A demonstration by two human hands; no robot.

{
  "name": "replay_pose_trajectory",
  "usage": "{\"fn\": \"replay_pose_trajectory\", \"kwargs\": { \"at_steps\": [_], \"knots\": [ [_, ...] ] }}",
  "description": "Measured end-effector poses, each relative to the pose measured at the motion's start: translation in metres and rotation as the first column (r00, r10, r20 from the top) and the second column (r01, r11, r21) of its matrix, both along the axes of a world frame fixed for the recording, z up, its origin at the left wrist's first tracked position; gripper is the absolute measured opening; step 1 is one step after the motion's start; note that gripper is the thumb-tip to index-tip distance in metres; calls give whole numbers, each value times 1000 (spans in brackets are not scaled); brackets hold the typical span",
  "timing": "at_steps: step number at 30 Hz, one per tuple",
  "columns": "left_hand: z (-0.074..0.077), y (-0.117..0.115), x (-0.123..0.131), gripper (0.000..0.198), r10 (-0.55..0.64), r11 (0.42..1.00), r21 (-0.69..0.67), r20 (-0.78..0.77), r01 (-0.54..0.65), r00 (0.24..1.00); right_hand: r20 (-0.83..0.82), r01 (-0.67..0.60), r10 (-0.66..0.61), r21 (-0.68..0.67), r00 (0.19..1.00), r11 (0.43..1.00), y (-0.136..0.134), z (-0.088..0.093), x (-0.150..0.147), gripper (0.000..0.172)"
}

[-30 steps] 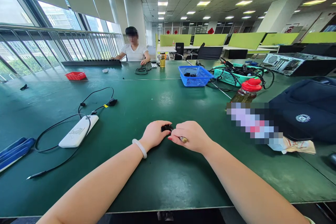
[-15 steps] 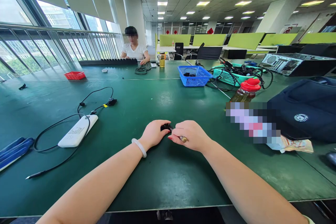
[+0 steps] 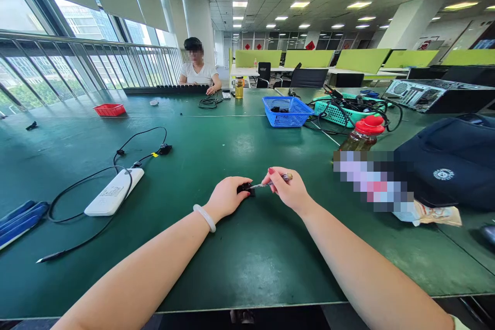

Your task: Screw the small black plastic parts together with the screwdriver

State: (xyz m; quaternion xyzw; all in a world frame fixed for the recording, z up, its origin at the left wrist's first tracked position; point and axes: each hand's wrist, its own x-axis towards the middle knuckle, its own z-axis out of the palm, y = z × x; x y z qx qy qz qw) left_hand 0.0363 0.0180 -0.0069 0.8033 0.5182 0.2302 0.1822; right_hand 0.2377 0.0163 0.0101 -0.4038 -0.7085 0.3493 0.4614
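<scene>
My left hand (image 3: pixel 227 196), with a white bangle at the wrist, is closed around a small black part (image 3: pixel 246 188) on the green table. Fingers cover much of that part, so its kind does not show. In my right hand (image 3: pixel 288 188) is a slim screwdriver (image 3: pixel 266 184) with a mottled handle, pinched between thumb and fingers. It lies nearly level, its thin shaft pointing left. The tip meets the black part or stops just beside it; I cannot tell which.
To the left lie a white power bank (image 3: pixel 115 193) with black cables and blue gloves (image 3: pixel 23 221). Farther back are a red tray (image 3: pixel 110 110), a blue basket (image 3: pixel 288 118) and a green basket (image 3: pixel 336 113). At right stand a red-capped bottle (image 3: pixel 363 136) and a dark bag (image 3: pixel 444 160). A person (image 3: pixel 199 69) sits opposite.
My right hand has turned over and shifted slightly right, so the screwdriver now points left with more of its shaft showing. My left hand stays on the black part.
</scene>
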Motion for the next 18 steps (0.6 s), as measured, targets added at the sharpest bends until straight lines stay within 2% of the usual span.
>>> {"fn": "replay_pose_trajectory", "kwargs": {
  "at_steps": [7,13,18],
  "knots": [
    [1,-1,0,31,-26,1000,9,15,25,1000,116,-78,61,144,991,986,-9,7,-6,59],
    [0,0,0,32,-39,999,14,28,39,999,205,-84,38,219,978,972,-8,7,-5,53],
    [-1,1,1,31,-37,999,16,23,37,999,386,-184,36,354,922,917,-11,9,-5,47]
  ]
}}
